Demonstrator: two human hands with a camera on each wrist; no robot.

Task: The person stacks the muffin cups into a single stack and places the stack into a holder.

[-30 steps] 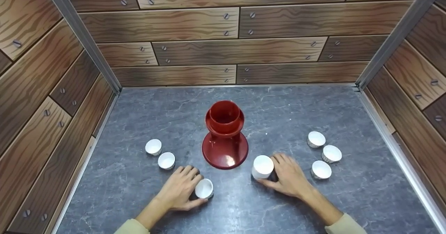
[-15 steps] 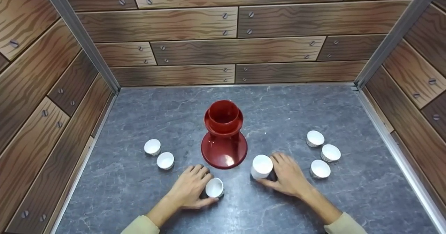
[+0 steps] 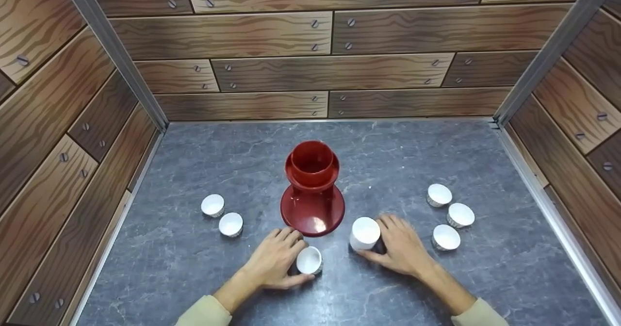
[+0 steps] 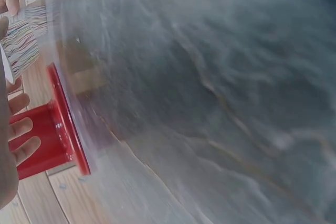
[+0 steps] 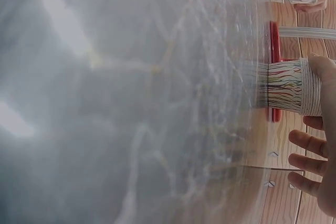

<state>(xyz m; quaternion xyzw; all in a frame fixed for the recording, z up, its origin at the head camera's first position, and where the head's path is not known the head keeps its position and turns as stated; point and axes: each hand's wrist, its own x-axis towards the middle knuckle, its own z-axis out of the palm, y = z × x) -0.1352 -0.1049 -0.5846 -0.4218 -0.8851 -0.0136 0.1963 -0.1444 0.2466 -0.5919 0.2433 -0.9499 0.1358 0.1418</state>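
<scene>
With our left hand [image 3: 276, 260] we are holding a single cup [image 3: 309, 260], the thumb lying along its near side and the fingers bending round its far side; with our right hand [image 3: 400, 243] we are gripping an upright stack of cups [image 3: 365, 234] between thumb and forefinger, while its other three fingers [image 5: 308, 163] are spreading apart. In the left wrist view the frame edge is cutting off most of our palm, so we are unable to tell how firmly the fingertips are pressing. The tabletop [image 4: 220, 103] is blurring in both wrist views, and we are not managing to count the stack's nested rims. Just beyond our hands a red stand [image 3: 313, 209] is standing between them. To the left one white cup [image 3: 213, 205] and a second white cup [image 3: 231, 224] are sitting side by side; to the right three more cups [image 3: 460, 215] are clustering near our right forearm
</scene>
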